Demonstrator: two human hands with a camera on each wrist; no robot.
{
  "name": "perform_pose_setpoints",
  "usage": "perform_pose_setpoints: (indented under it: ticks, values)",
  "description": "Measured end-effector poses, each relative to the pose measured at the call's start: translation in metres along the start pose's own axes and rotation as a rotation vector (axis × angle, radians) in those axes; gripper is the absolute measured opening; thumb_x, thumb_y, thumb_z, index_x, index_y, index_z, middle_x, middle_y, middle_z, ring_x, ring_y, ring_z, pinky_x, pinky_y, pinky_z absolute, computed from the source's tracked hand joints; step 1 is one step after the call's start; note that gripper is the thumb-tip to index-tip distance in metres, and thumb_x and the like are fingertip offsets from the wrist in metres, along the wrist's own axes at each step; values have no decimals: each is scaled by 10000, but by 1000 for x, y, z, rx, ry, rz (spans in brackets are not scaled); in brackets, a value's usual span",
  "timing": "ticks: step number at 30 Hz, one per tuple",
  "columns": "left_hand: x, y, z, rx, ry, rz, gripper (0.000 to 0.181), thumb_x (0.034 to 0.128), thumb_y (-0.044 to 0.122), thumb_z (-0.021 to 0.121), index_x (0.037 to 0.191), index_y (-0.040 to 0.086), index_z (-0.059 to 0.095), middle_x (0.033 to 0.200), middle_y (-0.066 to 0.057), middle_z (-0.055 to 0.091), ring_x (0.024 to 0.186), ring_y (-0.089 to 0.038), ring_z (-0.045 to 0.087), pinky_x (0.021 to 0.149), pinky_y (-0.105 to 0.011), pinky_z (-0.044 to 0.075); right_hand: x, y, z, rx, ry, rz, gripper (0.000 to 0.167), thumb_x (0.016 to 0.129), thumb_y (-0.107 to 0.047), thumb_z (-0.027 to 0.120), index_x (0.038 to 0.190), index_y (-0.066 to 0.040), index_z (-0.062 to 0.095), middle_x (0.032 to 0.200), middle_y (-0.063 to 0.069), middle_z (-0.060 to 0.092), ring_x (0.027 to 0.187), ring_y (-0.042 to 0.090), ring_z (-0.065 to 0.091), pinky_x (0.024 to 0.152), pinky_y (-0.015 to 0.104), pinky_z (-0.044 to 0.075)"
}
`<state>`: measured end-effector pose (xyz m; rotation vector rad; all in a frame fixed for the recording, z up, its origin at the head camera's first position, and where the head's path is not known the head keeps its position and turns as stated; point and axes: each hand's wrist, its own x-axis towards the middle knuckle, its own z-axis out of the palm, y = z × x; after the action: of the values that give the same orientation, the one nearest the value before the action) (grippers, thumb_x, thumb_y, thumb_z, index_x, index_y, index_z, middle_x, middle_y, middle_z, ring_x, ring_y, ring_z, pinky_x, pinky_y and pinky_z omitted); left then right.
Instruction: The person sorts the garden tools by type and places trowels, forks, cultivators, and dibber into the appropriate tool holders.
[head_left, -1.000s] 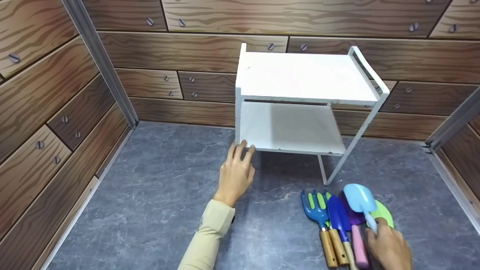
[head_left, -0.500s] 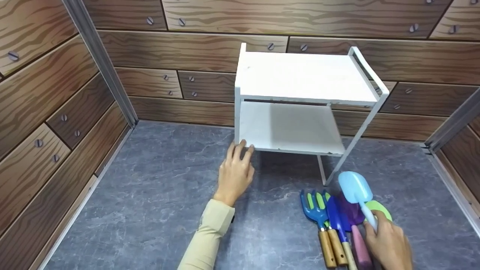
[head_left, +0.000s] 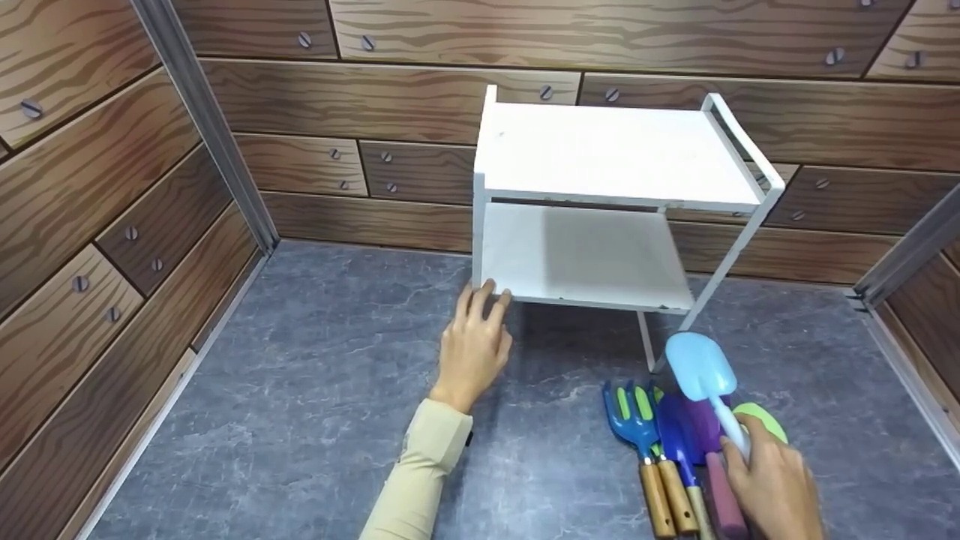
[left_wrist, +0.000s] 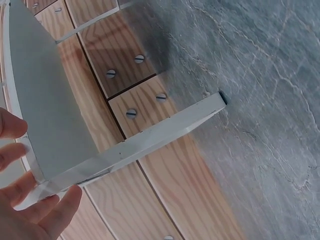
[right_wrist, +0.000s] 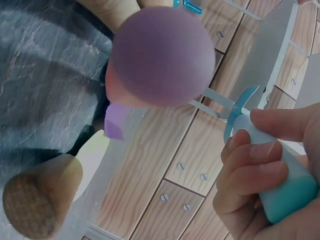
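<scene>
A white two-tier cart [head_left: 592, 255] stands near the back wall. My left hand [head_left: 474, 352] holds its front left corner, with fingers on the lower shelf's edge and beside the leg; in the left wrist view the fingers [left_wrist: 20, 190] spread round that corner. My right hand [head_left: 776, 472] grips a light blue hand trowel [head_left: 701, 367] by its handle, blade up and forward, above the other garden tools. Below it lie a blue hand fork [head_left: 634, 427], a dark blue trowel [head_left: 679, 435], and a purple trowel [head_left: 705, 420] with a pink handle [head_left: 721, 487].
Behind the purple trowel shows a light green blade [head_left: 769, 420], mostly covered. Green tines peek through the blue fork. Wood-patterned walls [head_left: 405, 97] with metal corner posts [head_left: 217, 135] enclose the grey marbled floor [head_left: 315, 375]. The cart's right front leg stands just beyond the tools.
My right hand has lifted the light blue trowel a little, its blade moving up and left towards the cart's right leg. My left hand stays at the cart's corner.
</scene>
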<state>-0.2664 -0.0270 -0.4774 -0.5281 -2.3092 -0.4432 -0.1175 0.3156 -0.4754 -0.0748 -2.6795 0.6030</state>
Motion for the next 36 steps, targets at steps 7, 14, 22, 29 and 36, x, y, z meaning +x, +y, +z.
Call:
perform_pose_setpoints:
  ticks: [7,14,22,29,36]
  values:
    - [0,1,1,3,18,8,458,827,69,738,1282,79,677,1361,-168,583,1254,-454,541,746,-454,631,-3,-5,0,24,103,-83,331,826,20,722,1130,103,621,767,235,633,614,468,599,518,662,434]
    - [0,2,3,7,8,19,471,823,80,746,1288,80,674,1364,-160,581,1270,-430,533,744,-434,633,-5,-7,-1,24,66,-45,331,851,4,725,1147,104,617,808,257,643,633,459,604,532,659,440]
    - [1,1,1,-2,32,11,469,809,75,753,1271,76,676,1359,-167,584,1259,-447,535,762,-464,627,3,-17,-4,23,76,-60,311,867,-7,707,1150,100,634,829,249,652,619,415,599,508,619,441]
    - [2,1,0,-7,23,7,464,815,68,740,1274,79,674,1364,-168,584,1270,-446,528,752,-462,629,7,-22,-5,15,54,-52,302,881,-16,700,1159,88,641,784,179,643,576,316,550,460,509,421]
    - [0,1,0,0,22,14,460,827,54,719,1283,70,671,1368,-168,578,1273,-449,525,717,-442,635,7,-21,-1,38,83,-84,312,864,5,719,1155,88,643,802,196,652,590,340,562,468,531,420]
